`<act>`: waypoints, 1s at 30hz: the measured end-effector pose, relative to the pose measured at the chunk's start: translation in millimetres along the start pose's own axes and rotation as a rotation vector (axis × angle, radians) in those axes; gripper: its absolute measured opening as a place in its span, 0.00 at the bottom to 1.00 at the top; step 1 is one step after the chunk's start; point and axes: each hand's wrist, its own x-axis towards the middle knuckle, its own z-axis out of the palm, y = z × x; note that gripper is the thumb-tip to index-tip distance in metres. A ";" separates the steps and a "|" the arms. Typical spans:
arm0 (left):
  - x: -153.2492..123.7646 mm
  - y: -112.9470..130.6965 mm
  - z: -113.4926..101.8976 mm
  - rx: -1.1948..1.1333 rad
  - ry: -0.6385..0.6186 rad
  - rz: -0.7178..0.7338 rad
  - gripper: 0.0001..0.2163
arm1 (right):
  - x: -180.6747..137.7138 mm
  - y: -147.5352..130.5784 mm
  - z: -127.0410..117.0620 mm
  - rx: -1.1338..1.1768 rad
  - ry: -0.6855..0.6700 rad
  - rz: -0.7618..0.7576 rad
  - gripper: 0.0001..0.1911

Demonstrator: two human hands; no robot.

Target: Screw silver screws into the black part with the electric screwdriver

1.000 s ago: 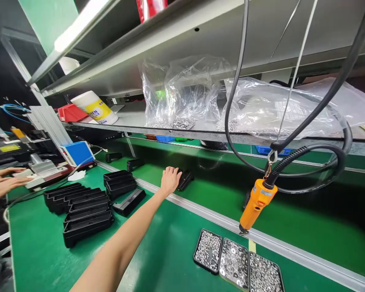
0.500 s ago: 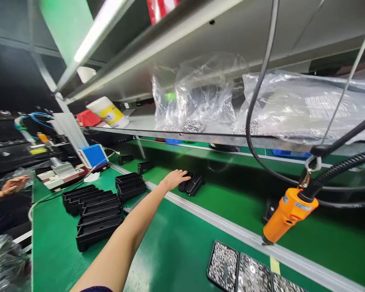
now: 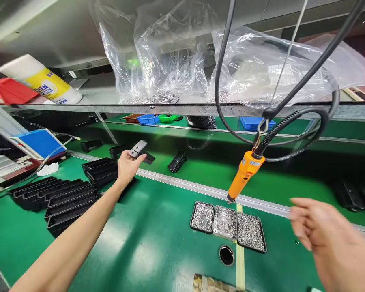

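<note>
My left hand is stretched out over the green bench and grips a small black part with a grey face, lifted above the conveyor's near rail. A second black part lies on the belt just to its right. My right hand hovers blurred at the lower right, fingers apart and holding nothing. An orange electric screwdriver hangs on its cable between the two hands, tip just above three small trays of screws and washers.
Stacks of black plastic trays lie left of my forearm. A metal rail separates the bench from the belt. Overhead, a shelf holds clear plastic bags, a wipes canister and a red bin. Another black part rests far right.
My left hand has picked a black part off the belt and lifted it back toward me. My right hand has come into view. The view has tilted down and right; the co-worker's hands are gone.
</note>
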 end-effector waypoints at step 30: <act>-275.3 33.1 36.0 -0.900 -0.236 -0.840 0.17 | -31.6 38.7 79.7 -0.680 -0.409 -0.209 0.07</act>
